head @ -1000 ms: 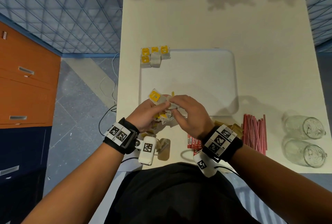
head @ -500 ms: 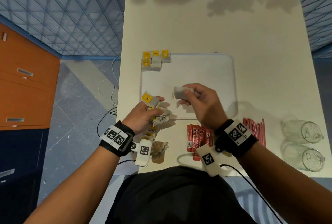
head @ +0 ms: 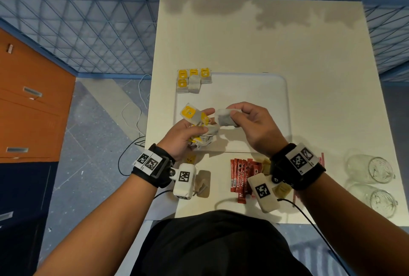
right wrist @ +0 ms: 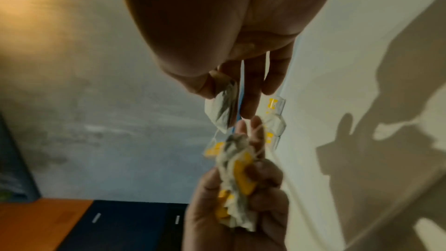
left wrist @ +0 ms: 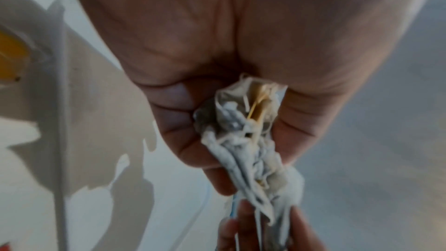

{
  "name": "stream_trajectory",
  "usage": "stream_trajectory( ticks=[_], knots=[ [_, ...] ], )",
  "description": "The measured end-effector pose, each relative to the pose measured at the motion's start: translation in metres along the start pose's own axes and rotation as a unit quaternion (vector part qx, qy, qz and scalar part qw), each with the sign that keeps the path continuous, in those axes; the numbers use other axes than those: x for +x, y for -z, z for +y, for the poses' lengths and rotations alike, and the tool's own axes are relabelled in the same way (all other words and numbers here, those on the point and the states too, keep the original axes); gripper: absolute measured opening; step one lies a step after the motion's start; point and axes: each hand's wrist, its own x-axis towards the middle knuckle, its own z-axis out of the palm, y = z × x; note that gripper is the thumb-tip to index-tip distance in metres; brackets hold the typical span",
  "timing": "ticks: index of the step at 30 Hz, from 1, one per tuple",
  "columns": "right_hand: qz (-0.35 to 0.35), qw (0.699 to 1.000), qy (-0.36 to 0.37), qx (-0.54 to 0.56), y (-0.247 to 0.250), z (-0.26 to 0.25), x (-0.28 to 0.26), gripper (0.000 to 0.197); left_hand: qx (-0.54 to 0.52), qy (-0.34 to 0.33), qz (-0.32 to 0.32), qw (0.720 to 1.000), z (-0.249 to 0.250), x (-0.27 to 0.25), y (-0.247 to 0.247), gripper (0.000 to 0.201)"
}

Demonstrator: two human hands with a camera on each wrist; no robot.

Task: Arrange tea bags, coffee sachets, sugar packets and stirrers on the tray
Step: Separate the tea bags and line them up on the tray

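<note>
My left hand grips a bunch of tea bags with yellow tags over the near left part of the white tray; the same bunch fills its curled fingers in the left wrist view. Just to the right, my right hand pinches a single tea bag between thumb and fingers, also seen as a grey tea bag in the right wrist view. Several tea bags lie arranged at the tray's far left corner. Red coffee sachets lie in front of the tray.
Two empty glasses lie on their sides at the table's near right. Red stirrers and brownish sugar packets are partly hidden under my right wrist. An orange drawer cabinet stands left of the cream table.
My right hand pulled one tea bag out of the bunch, lifted it up and right over the tray, then brought it back close to the left hand. The left hand rose slightly.
</note>
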Motion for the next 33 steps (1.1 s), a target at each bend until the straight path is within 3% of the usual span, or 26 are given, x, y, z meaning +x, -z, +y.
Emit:
stream_trajectory(
  ticks=[7,13,20,23,28,33],
  knots=[
    [0.071,0.996,-0.029,-0.052,-0.003,0.018,0.0,0.018,0.057,-0.023,0.04,0.997,0.006,0.004,0.002,0.035],
    [0.072,0.996,-0.049,-0.037,-0.01,0.028,0.005,0.013,0.085,-0.023,0.071,0.994,0.003,0.009,-0.002,0.028],
    [0.086,0.994,-0.067,-0.01,-0.021,0.047,0.019,0.031,0.059,-0.027,0.109,0.992,0.007,0.016,-0.005,0.024],
    [0.102,0.992,-0.078,-0.018,-0.024,0.048,0.026,0.028,0.061,-0.027,0.127,0.99,0.009,0.022,-0.001,0.032],
    [0.093,0.992,-0.075,-0.04,-0.027,0.051,0.041,0.02,0.074,-0.031,0.139,0.987,0.014,0.032,0.006,0.017],
    [0.094,0.989,-0.091,-0.07,-0.024,0.058,0.053,0.034,0.072,-0.014,0.146,0.987,0.018,0.041,0.012,0.02]
  ],
)
